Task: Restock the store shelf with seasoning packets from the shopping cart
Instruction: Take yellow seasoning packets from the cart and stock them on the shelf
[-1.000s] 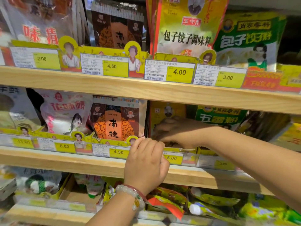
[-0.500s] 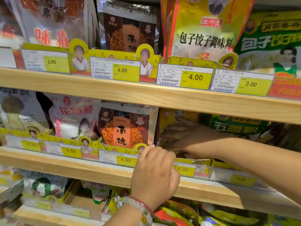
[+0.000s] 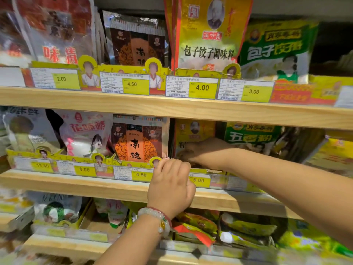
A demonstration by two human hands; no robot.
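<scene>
My right hand (image 3: 204,151) reaches into the middle shelf (image 3: 95,185) and lies against the front of a row of yellow seasoning packets (image 3: 194,130). It sits in shadow, with the fingers stretched leftward over the packet face. My left hand (image 3: 171,185), with a bead bracelet on its wrist, curls its fingers over the top of the yellow price label strip (image 3: 141,172) at the shelf's front, just left of the 5.00 tag (image 3: 198,180). No shopping cart is in view.
Brown-orange packets (image 3: 138,142) stand just left of the yellow row and green packets (image 3: 250,133) just right. The upper shelf (image 3: 172,109) hangs close above my right hand, carrying taller yellow packets (image 3: 208,35). The shelf below holds loose yellow-green packs (image 3: 246,226).
Both hands stay at the same spot on the middle shelf. My right hand's fingers shifted slightly on the yellow packets, and the view drifted a little.
</scene>
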